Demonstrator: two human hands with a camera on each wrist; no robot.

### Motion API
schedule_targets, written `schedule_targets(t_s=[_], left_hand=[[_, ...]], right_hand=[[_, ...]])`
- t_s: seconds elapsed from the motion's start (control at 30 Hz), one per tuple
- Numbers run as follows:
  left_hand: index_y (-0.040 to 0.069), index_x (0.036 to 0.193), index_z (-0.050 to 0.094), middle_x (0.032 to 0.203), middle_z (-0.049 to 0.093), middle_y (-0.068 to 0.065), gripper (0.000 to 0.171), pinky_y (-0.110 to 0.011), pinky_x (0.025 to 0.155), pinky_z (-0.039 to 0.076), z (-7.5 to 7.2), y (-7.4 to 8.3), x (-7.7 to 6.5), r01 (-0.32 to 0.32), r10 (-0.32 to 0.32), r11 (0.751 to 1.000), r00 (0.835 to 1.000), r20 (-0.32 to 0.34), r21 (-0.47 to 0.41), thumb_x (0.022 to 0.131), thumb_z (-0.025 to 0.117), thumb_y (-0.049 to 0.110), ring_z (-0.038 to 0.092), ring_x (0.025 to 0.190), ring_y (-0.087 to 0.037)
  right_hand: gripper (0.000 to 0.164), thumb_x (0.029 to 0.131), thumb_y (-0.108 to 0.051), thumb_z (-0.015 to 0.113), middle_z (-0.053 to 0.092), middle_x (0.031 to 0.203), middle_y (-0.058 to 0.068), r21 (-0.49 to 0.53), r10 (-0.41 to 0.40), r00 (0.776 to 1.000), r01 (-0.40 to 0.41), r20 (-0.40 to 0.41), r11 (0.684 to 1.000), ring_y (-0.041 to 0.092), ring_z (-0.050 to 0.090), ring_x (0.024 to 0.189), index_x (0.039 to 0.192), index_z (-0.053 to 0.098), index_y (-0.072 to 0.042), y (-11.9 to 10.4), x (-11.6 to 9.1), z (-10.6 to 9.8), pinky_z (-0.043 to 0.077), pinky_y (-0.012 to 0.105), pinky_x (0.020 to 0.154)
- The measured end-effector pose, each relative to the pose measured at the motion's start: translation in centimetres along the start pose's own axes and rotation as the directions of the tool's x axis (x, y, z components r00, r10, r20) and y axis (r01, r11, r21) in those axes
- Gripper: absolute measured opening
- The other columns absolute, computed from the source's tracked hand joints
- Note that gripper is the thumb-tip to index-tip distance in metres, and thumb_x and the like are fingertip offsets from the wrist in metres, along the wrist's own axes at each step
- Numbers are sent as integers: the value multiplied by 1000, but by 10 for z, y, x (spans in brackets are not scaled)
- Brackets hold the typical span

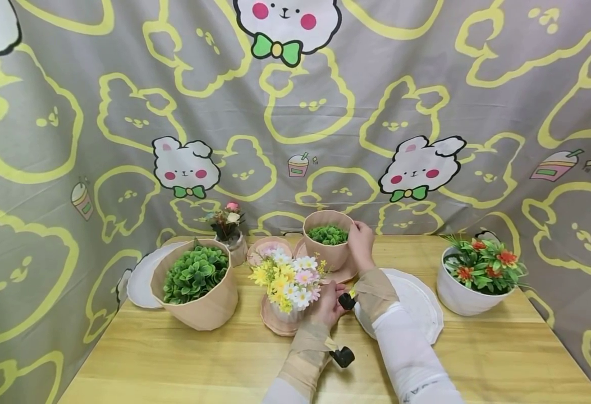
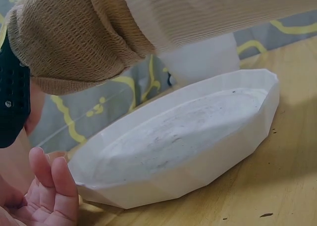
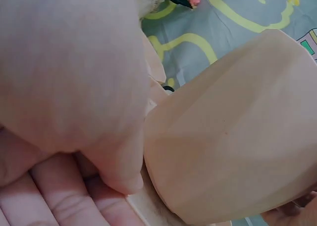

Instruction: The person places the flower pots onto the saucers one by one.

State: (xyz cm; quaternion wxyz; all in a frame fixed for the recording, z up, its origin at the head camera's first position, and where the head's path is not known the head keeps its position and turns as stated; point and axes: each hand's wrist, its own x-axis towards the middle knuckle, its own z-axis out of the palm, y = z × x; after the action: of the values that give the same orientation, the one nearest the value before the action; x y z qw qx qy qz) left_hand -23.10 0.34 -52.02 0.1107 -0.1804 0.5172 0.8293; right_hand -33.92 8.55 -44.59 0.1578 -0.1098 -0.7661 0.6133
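A pale pink faceted flowerpot [image 1: 325, 255] with a green leafy plant [image 1: 328, 235] in it stands at the back middle. My right hand [image 1: 362, 246] grips its right side near the rim. Under the pot lies a pink saucer [image 1: 344, 276]. My left hand [image 1: 329, 306] is low at the saucer's front; in the right wrist view its thumb [image 3: 124, 174] pinches the saucer's edge [image 3: 153, 206] against the fingers below. There the flowerpot [image 3: 233, 127] looks tilted by the camera angle. Beside the left fingers [image 2: 54, 191] lies a white saucer [image 2: 168, 141].
Daisies in a small pot [image 1: 287, 286] stand on a pink saucer [image 1: 271, 324] by the left forearm. A larger pink pot [image 1: 204, 311] is at left before a white plate [image 1: 141, 280]. A white flowerpot [image 1: 469, 294] stands right; a small rose pot [image 1: 237, 249] sits behind.
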Motion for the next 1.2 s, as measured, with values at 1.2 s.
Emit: schedule_targets(t_s=[1.2], left_hand=[[-3,101,52,77,58,-4,31,-23,61,51,2,6,-8,23,-25,999,999,37,46,105,31,19,55,62,-9]], right_hand=[[43,100,-20,46,53,138,23,74,5,991,-15,136,997,33,48,132,137,49,3,-14,-5,-35,39,44,112]])
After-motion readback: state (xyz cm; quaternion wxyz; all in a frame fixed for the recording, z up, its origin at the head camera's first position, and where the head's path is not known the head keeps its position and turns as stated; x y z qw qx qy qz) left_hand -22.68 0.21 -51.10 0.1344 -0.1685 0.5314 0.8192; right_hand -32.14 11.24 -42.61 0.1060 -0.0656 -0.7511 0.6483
